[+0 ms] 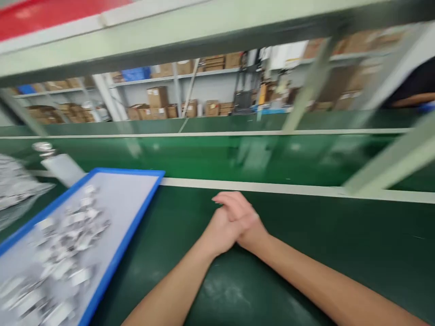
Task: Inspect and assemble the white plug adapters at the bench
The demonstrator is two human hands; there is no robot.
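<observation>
My left hand (217,231) and my right hand (243,217) meet on the dark green table top (340,244), the right laid over the left, fingers pressed together. Neither hand shows anything held. Both forearms reach in from the bottom edge. To the left lies a blue-rimmed tray (132,226) with a pale floor and several small shiny metal parts (68,240) scattered in it. The view is motion-blurred.
A white strip (288,188) borders the green conveyor belt (238,156) beyond my hands. A white bottle with a metal cap (59,163) and a crinkled clear bag (13,185) lie at far left. Shelves of cardboard boxes (158,97) stand behind. Another person's arm (413,99) shows far right.
</observation>
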